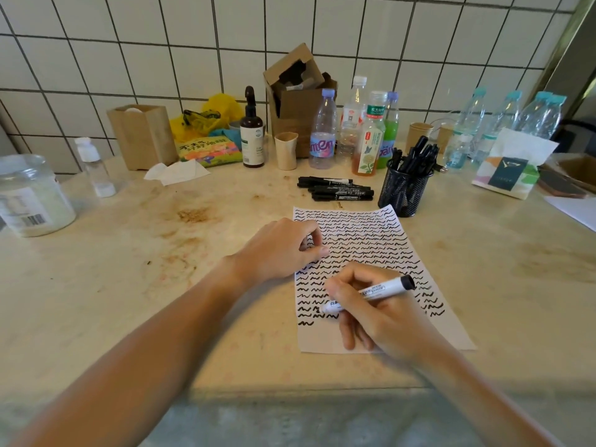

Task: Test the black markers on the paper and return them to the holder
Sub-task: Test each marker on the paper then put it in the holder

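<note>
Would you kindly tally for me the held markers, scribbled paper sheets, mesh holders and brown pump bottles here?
Marker held in the right hand: 1
Scribbled paper sheet: 1
Black mesh holder: 1
Brown pump bottle: 1
Total: 4

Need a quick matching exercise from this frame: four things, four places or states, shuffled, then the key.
Things:
1. white-barrelled marker with a black end
2. black mesh metal holder
3. loose black markers
4. left hand

Places or states:
A. lying in a bunch on the beige counter, left of the holder
B. resting on the left edge of the white paper sheet
C. gripped in the right hand, tip down on the paper
D. standing beyond the paper's far right corner, with black markers in it

Pairs: 1-C, 2-D, 3-A, 4-B
</note>
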